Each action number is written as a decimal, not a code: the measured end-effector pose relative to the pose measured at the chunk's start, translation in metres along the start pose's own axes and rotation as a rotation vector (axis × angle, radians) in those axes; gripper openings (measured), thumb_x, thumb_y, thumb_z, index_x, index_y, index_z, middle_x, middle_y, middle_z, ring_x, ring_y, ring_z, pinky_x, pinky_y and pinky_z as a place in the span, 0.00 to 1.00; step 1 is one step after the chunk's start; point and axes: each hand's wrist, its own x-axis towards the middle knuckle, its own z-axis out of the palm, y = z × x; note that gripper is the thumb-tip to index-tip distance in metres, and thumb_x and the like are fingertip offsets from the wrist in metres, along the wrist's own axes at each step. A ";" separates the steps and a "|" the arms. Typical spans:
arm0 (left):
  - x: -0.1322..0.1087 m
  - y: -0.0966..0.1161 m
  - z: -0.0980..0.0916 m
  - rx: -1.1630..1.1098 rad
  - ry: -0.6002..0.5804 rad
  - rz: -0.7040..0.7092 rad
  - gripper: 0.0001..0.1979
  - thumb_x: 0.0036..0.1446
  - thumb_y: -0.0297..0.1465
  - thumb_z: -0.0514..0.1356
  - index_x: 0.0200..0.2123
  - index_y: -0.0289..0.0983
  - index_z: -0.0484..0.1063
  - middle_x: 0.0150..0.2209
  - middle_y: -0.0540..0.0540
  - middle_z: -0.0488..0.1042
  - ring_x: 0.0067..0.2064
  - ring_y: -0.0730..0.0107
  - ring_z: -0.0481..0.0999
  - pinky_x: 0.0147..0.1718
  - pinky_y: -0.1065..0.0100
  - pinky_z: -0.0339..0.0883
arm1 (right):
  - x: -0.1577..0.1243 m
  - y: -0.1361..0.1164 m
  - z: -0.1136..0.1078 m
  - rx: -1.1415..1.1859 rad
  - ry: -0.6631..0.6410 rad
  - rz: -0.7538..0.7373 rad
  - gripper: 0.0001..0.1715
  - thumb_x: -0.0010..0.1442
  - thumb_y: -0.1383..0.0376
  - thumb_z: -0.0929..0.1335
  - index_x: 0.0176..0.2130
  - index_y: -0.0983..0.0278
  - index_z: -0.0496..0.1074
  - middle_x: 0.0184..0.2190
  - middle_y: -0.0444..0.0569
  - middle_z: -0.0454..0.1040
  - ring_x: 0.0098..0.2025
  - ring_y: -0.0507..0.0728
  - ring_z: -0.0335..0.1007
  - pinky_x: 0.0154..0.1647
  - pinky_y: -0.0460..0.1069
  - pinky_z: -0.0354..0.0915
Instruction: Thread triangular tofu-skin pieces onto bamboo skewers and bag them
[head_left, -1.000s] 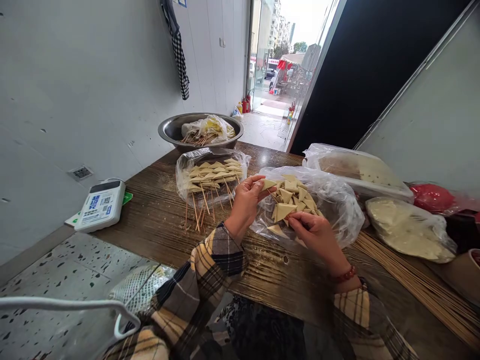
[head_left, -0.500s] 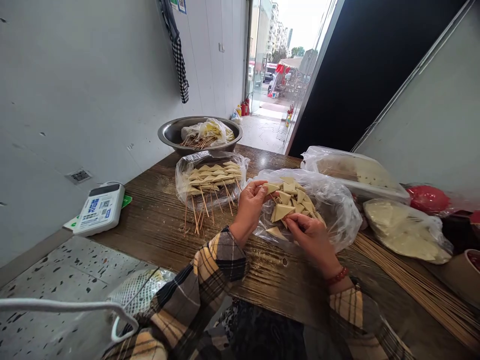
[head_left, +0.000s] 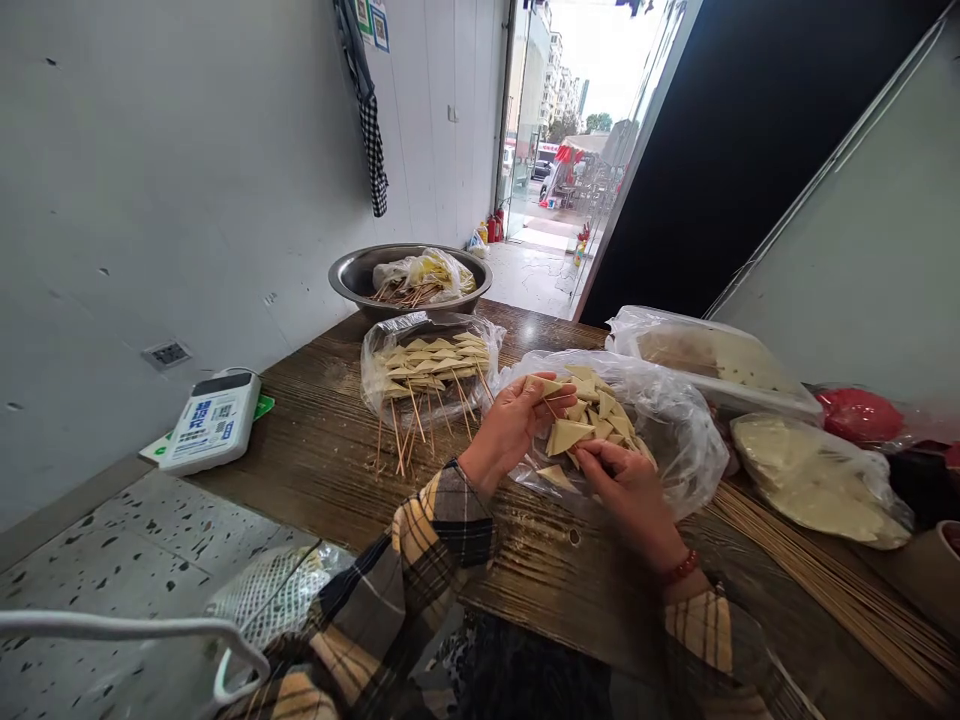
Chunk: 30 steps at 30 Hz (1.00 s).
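Observation:
My left hand pinches a pale triangular tofu piece at the edge of a clear plastic bag full of such triangles. My right hand is closed on the end of a thin bamboo skewer that carries another triangle just above the bag's heap. Both hands sit over the wooden table in front of me. The skewer's shaft is mostly hidden by the fingers.
A second bag of finished skewers lies left of the hands, a metal basin behind it. A white scale sits at the table's left corner. Loose bamboo skewers, wrapped tofu sheets and a red bag lie to the right.
The view has tilted slightly. My left hand has drawn its triangle closer to the right hand's skewered piece; the hands are now nearer together.

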 end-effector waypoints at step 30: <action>-0.005 -0.014 0.011 0.081 0.024 0.030 0.16 0.55 0.41 0.62 0.40 0.36 0.67 0.43 0.39 0.78 0.46 0.60 0.77 0.38 0.66 0.68 | -0.002 0.005 0.012 -0.049 0.088 -0.036 0.13 0.61 0.60 0.65 0.33 0.63 0.76 0.30 0.46 0.80 0.30 0.55 0.74 0.33 0.47 0.66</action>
